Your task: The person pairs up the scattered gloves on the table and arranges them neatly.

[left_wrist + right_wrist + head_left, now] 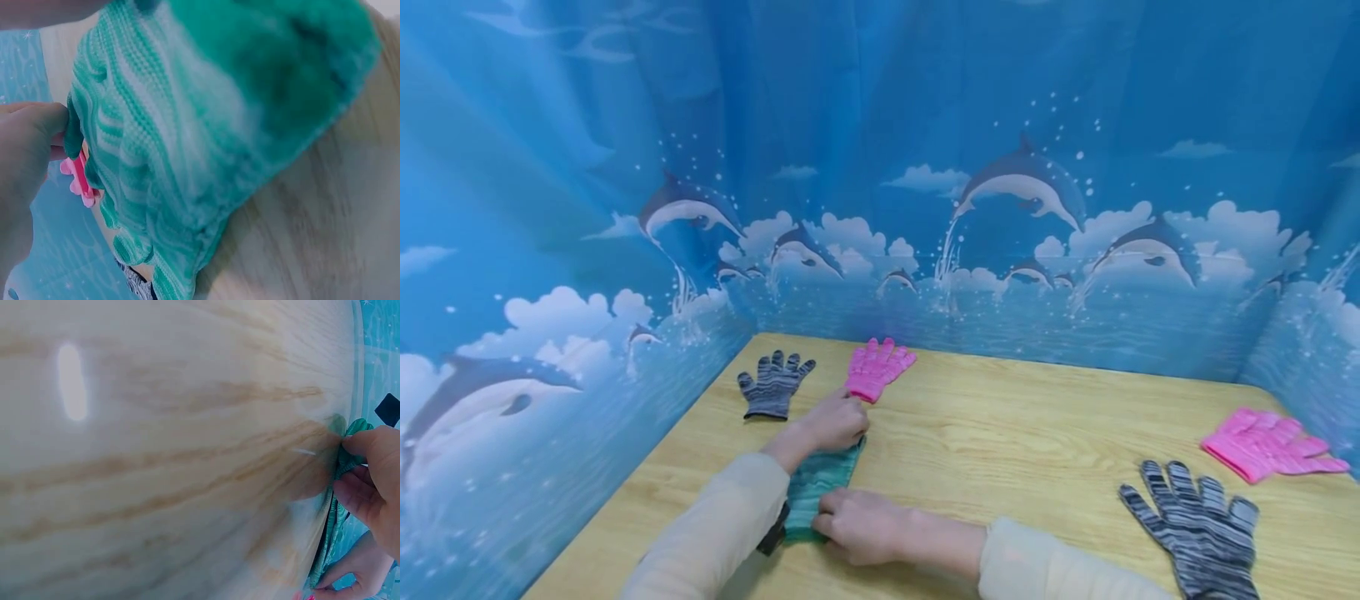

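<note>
A green striped knit glove [823, 483] lies between my hands at the left of the table, partly covered by the left forearm. My left hand [838, 423] pinches a finger of the glove at its far end, as the left wrist view also shows, where the knit glove [156, 144] fills the middle. With thumb and fingers, my right hand [868, 525] pinches the near edge of the glove. From the right wrist, the same hand [378, 481] grips a gathered bit of green knit [350, 464], and the left hand [362, 565] holds the other end.
A grey striped glove [771, 387] and a pink glove [877, 367] lie flat at the back left. Another pink glove [1262, 446] and another grey striped glove [1206, 525] are on the right of the wooden table [1000, 442]. A blue dolphin curtain [865, 167] hangs around it.
</note>
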`<state>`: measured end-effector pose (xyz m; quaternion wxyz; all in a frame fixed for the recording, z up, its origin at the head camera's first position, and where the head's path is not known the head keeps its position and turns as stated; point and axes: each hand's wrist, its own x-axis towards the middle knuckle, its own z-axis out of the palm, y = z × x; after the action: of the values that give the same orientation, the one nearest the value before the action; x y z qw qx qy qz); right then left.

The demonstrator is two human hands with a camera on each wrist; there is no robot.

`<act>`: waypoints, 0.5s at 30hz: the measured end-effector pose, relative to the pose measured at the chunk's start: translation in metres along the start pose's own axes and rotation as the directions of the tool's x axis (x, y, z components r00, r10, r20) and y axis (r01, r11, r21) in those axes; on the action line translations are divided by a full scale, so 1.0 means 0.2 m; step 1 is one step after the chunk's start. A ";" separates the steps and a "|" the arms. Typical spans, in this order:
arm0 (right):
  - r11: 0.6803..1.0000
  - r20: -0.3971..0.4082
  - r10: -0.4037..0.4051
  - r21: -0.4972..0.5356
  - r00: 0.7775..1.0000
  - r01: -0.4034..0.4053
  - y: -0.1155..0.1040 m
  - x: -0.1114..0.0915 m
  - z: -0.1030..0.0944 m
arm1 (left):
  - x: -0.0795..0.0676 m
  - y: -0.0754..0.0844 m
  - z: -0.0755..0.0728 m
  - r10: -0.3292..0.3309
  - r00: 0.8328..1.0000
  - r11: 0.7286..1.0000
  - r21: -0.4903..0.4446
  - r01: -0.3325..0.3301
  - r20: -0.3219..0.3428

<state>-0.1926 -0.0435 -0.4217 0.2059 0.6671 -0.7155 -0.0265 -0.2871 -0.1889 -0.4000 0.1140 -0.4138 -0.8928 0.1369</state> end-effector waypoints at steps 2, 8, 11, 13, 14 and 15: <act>1.000 0.008 0.001 0.009 1.000 -0.001 0.00 0.00 0.00 | 0.00 0.00 0.00 0.015 1.000 1.000 -0.015 -0.015 0.006; 0.999 0.030 0.012 0.034 0.999 -0.013 -0.01 0.01 -0.01 | -0.02 -0.02 -0.05 -0.086 0.996 0.965 -0.245 0.092 0.032; 1.000 0.032 0.016 0.022 0.999 -0.017 -0.01 0.01 -0.01 | -0.05 -0.04 -0.08 -0.133 0.985 0.934 -0.317 0.162 0.113; 1.000 0.034 0.013 0.023 0.999 -0.014 -0.01 0.01 -0.01 | -0.06 -0.04 -0.09 -0.137 0.975 0.926 -0.328 0.189 0.173; 1.000 0.034 0.012 0.026 0.999 -0.013 -0.01 0.01 -0.01 | -0.07 -0.04 -0.09 -0.121 0.978 0.931 -0.323 0.171 0.168; 1.000 0.033 0.010 0.025 0.999 -0.011 -0.01 0.01 -0.01 | -0.07 -0.04 -0.09 -0.112 0.981 0.934 -0.320 0.159 0.161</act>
<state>-0.1905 -0.0451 -0.4194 0.1860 0.6654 -0.7224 -0.0275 -0.2782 -0.2029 -0.3824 -0.0111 -0.3538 -0.9352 0.0055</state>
